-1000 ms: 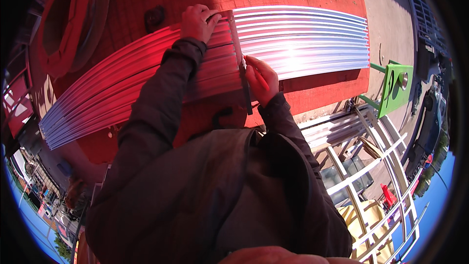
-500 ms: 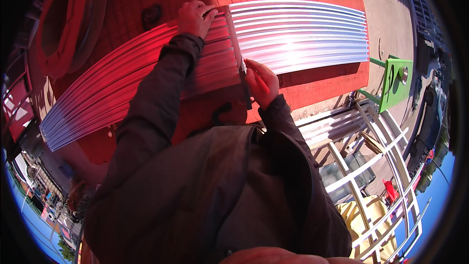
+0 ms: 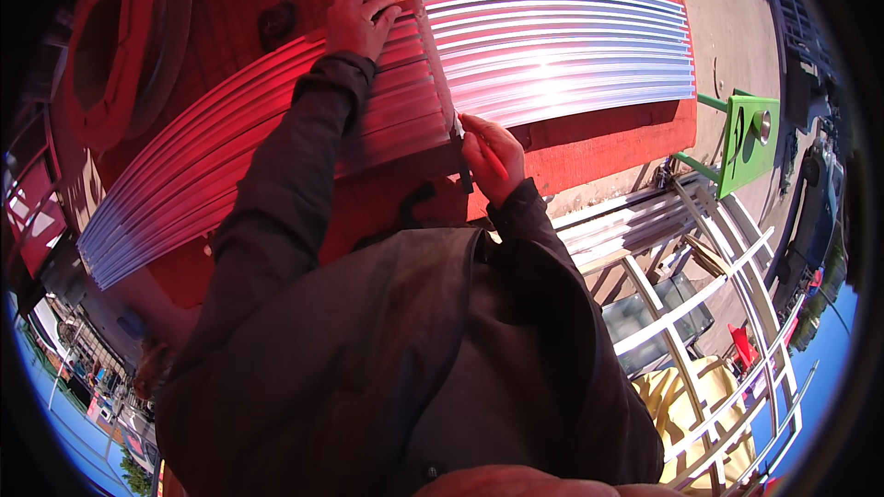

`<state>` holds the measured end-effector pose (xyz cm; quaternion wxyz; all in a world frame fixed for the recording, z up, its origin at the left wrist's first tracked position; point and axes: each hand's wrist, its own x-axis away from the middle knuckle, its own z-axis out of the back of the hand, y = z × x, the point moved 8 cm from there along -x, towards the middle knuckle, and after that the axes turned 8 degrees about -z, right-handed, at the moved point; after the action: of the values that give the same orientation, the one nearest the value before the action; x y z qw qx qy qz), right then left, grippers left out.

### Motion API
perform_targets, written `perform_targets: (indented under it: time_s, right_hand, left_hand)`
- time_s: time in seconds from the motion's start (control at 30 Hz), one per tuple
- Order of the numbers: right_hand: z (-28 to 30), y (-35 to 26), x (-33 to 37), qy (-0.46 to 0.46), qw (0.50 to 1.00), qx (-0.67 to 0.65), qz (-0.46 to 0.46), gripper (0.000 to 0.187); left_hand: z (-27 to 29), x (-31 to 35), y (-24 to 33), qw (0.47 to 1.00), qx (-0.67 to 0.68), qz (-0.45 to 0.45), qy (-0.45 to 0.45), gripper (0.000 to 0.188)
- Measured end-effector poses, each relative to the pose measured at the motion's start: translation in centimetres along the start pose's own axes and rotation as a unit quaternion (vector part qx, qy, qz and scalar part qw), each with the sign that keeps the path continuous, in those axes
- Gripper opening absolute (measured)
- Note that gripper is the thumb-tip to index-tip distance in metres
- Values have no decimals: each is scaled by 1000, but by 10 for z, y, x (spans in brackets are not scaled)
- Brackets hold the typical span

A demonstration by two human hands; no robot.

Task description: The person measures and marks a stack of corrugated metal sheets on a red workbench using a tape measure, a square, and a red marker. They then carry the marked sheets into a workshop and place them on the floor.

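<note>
A row of long, shiny ribbed metal profiles (image 3: 571, 55) lies side by side on a red-covered table (image 3: 552, 152). A narrow dark straight bar (image 3: 436, 60) crosses them. My left hand (image 3: 359, 23) is closed at the bar's far end, fingers bent over it and the profiles. Near the bar's other end, my right hand (image 3: 495, 156) is closed round a slim red pen-like tool (image 3: 493, 158), its whitish tip by the near profiles. My left forearm hides part of the row, and my right fingers cover some of the tool.
A large ring-shaped object (image 3: 124, 46) stands at the far left, with a small dark round piece (image 3: 278, 26) nearby. Right of the table are a green panel (image 3: 748, 147) and a white metal frame (image 3: 672, 327). Yellow cloth (image 3: 691, 405) hangs behind the frame.
The whole view has shifted a little. My right hand with the red tool has come slightly toward the near edge of the profiles. My left hand stays at the bar's far end.
</note>
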<state>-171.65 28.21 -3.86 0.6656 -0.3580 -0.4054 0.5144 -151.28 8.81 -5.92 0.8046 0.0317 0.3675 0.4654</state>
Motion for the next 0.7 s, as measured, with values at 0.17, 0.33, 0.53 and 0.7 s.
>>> perform_targets:
  time_s: [0.17, 0.33, 0.53, 0.7]
  right_hand:
    - [0, 0, 4, -21, 1000, 14, -3, 29]
    - [0, 6, 8, -18, 1000, -7, -24, 28]
    - [2, 3, 13, -6, 1000, -3, 3, 27]
    - [5, 2, 23, -42, 998, -11, -49, 27]
  left_hand:
    - [-1, 0, 0, 1000, -6, 4, -10, 17]
    - [-3, 2, -4, 1000, -11, 9, -11, 17]
    - [-5, 2, -5, 1000, -9, 5, -7, 16]
    - [-5, 2, -5, 1000, -2, 4, -7, 16]
